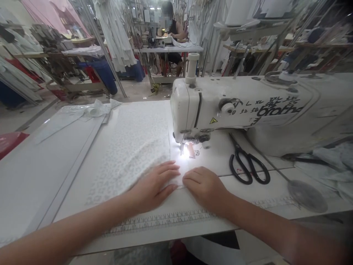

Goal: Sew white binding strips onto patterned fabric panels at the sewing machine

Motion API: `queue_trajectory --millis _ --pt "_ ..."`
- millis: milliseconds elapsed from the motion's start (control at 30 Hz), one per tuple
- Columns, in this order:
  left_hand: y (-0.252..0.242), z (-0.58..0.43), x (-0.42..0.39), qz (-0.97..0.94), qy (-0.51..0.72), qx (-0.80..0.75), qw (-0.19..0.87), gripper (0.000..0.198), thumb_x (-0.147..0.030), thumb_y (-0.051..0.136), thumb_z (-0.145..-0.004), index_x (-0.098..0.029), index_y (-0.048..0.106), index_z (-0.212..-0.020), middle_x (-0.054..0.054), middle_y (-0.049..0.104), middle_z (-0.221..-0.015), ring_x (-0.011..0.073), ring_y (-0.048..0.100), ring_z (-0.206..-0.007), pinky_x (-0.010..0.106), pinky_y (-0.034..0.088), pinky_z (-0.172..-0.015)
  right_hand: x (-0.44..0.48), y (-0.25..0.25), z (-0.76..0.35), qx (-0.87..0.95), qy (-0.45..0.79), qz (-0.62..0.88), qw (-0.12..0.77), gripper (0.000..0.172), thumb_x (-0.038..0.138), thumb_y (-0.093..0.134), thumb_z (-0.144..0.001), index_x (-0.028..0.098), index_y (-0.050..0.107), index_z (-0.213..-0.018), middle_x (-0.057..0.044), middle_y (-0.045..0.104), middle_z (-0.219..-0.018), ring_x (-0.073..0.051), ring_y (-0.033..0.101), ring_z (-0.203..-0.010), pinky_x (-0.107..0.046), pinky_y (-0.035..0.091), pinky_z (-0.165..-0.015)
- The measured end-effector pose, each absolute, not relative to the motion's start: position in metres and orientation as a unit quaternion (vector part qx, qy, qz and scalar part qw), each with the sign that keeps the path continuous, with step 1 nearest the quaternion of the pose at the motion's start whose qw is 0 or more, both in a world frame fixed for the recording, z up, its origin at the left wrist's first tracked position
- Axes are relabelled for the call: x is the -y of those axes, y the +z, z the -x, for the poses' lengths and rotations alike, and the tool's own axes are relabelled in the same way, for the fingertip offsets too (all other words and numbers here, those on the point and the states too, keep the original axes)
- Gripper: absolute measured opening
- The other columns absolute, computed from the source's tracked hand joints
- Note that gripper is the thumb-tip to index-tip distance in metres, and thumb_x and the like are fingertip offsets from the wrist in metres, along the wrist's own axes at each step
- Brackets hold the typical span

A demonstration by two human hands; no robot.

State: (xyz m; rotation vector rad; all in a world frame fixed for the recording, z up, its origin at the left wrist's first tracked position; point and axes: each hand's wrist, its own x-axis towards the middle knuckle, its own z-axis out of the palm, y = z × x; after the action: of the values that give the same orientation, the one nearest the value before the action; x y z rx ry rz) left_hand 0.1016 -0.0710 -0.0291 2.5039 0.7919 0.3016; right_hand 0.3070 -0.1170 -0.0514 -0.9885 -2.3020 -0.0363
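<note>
Pale patterned fabric (138, 147) lies across the sewing table, its right edge running up to the lit presser foot (182, 148) of a white sewing machine (220, 105). My left hand (158, 182) rests flat on this fabric just before the needle area, fingers stretched out towards the right. Close beside it, my right hand (202, 184) is closed, with its fingers curled together at the fabric's edge. The fingertips of that hand are partly hidden. Black-handled scissors (248, 162) lie to the right of my right hand, under the machine arm.
A measuring tape strip (165, 222) runs along the table's front edge. A round grey disc on a rod (307, 195) and crumpled fabric (331, 165) are at the right. A white side board (49, 158) carries fabric scraps. Behind, a person (176, 29) sits at another machine.
</note>
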Motion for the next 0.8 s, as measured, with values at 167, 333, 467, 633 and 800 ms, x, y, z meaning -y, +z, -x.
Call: queue_trajectory --millis 167,333,467,633,800 --pt "-0.027 -0.108 0.053 -0.938 0.088 -0.259 0.212 0.034 -0.034 0.039 -0.092 -0.024 0.052 -0.121 0.003 0.048 -0.133 0.0229 0.032 -0.131 0.046 0.032 -0.106 0.097 -0.053 -0.314 0.874 -0.017 0.395 0.282 0.024 0.003 0.042 -0.087 0.012 0.063 -0.079 -0.007 0.063 -0.079 -0.019 0.054 -0.078 -0.031 0.045 -0.069" --pt "-0.028 -0.114 0.034 -0.942 0.093 -0.262 0.186 0.033 -0.033 0.043 -0.09 -0.024 0.051 -0.121 0.004 0.046 -0.135 0.0236 0.033 -0.13 0.046 0.032 -0.105 0.083 -0.049 -0.322 0.882 -0.024 0.398 0.252 0.019 0.012 0.044 -0.089 0.012 0.063 -0.089 -0.008 0.063 -0.086 -0.022 0.054 -0.084 -0.036 0.044 -0.075" --pt "-0.026 -0.119 0.017 -0.944 0.123 -0.256 0.17 0.03 -0.031 0.046 -0.089 -0.023 0.053 -0.116 0.005 0.05 -0.129 0.0224 0.038 -0.126 0.043 0.035 -0.102 0.077 -0.049 -0.325 0.87 -0.027 0.415 0.265 0.022 0.016 0.043 -0.09 0.011 0.061 -0.101 -0.011 0.064 -0.097 -0.024 0.054 -0.09 -0.04 0.044 -0.08" --pt "-0.023 -0.12 0.008 -0.942 0.152 -0.246 0.17 0.026 -0.03 0.046 -0.089 -0.022 0.055 -0.111 0.006 0.056 -0.12 0.0218 0.049 -0.113 0.041 0.041 -0.096 0.076 -0.051 -0.324 0.855 -0.002 0.444 0.267 0.024 0.018 0.045 -0.088 0.012 0.059 -0.106 -0.012 0.064 -0.106 -0.026 0.054 -0.097 -0.041 0.045 -0.081" --pt "-0.022 -0.118 0.009 -0.943 0.159 -0.234 0.174 0.025 -0.029 0.045 -0.089 -0.023 0.056 -0.111 0.005 0.056 -0.118 0.0208 0.047 -0.113 0.04 0.039 -0.098 0.077 -0.048 -0.323 0.849 0.022 0.466 0.249 0.024 0.019 0.047 -0.087 0.014 0.061 -0.106 -0.01 0.064 -0.109 -0.027 0.053 -0.1 -0.042 0.045 -0.082"
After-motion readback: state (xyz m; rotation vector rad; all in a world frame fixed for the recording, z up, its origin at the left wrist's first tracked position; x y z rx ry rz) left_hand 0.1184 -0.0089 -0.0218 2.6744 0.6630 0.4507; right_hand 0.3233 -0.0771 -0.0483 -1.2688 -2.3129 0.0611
